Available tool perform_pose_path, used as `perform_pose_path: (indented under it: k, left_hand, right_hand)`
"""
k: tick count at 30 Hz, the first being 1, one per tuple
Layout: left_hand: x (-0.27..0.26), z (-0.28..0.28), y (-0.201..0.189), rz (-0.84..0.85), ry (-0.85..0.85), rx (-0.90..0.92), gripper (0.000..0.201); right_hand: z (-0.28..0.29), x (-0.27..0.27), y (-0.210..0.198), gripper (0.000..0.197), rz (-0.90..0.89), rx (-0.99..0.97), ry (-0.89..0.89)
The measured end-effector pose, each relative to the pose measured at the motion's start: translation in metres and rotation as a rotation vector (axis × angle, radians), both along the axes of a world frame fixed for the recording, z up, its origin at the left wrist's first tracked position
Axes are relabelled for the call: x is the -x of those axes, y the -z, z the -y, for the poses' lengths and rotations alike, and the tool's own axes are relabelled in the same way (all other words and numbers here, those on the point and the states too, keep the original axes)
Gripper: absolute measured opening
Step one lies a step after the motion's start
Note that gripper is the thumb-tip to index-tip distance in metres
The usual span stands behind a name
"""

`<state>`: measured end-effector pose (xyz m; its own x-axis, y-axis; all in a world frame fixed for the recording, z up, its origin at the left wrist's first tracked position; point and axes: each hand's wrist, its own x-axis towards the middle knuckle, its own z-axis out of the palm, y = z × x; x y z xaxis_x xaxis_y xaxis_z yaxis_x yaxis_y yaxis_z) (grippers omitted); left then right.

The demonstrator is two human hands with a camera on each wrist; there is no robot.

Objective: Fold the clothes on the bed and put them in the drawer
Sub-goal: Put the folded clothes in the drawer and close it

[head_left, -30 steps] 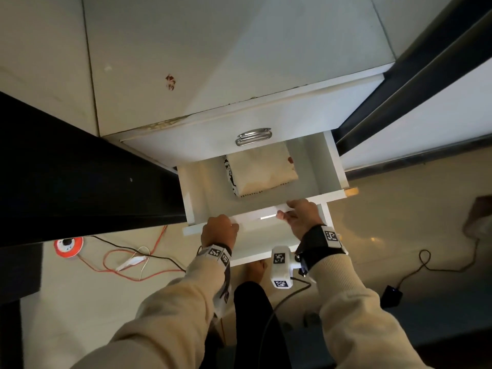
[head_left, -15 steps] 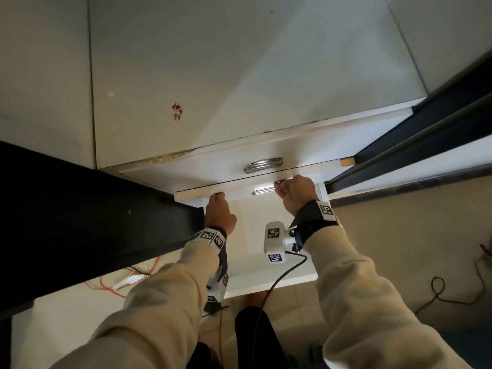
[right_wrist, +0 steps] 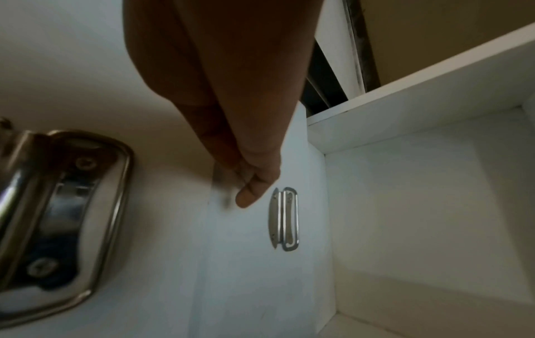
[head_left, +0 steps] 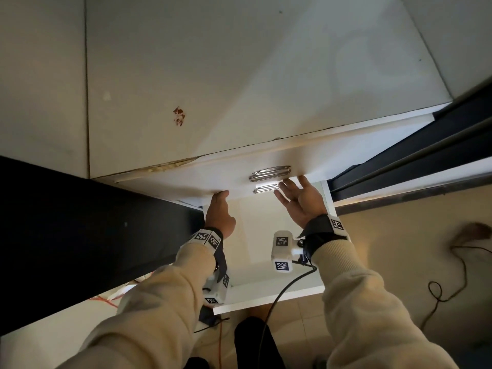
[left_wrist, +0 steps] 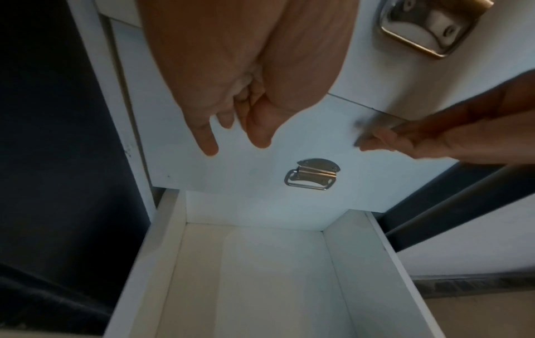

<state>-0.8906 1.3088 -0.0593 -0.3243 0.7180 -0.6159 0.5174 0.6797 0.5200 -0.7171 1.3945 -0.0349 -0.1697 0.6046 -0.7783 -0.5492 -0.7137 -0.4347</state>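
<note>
The white middle drawer sits pushed in under the top drawer, and the folded clothes inside it are hidden. My left hand touches its front with loosely extended fingers, left of the small metal handle. Beside the same handle, my right hand is spread open and holds nothing; its fingertips hover close to the front. Below both hands the bottom drawer stands pulled out and empty.
A dark panel flanks the cabinet on the left and a dark frame on the right. Black cables lie on the tiled floor at right, orange wire near my legs. The top drawer's larger handle is just above.
The middle drawer holding the folded cloth slid fully in under both hands. My right hand has let go of its edge and spread open; the left hand still touches the front.
</note>
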Motion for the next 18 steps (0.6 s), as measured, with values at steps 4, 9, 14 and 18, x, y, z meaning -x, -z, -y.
perform_pose_path:
  k: [4,9,14,18]
  left_hand:
    - [0.011,0.013,-0.008,0.022,0.168,0.067,0.079]
    - [0.014,0.045,-0.037,0.054,0.168,0.04,0.043]
    - [0.012,0.088,-0.083,0.011,0.271,0.018,0.032]
    - [0.008,0.121,-0.114,-0.085,0.454,-0.048,0.033]
  right_hand:
    - [0.012,0.0,-0.007,0.044,0.181,-0.014,-0.094]
    - [0.05,-0.001,-0.036,0.032,0.408,-0.068,-0.408]
    - [0.109,-0.007,-0.069,0.022,0.755,-0.216,-0.663]
    - [0.179,-0.007,-0.093,0.022,1.142,-0.308,-0.831]
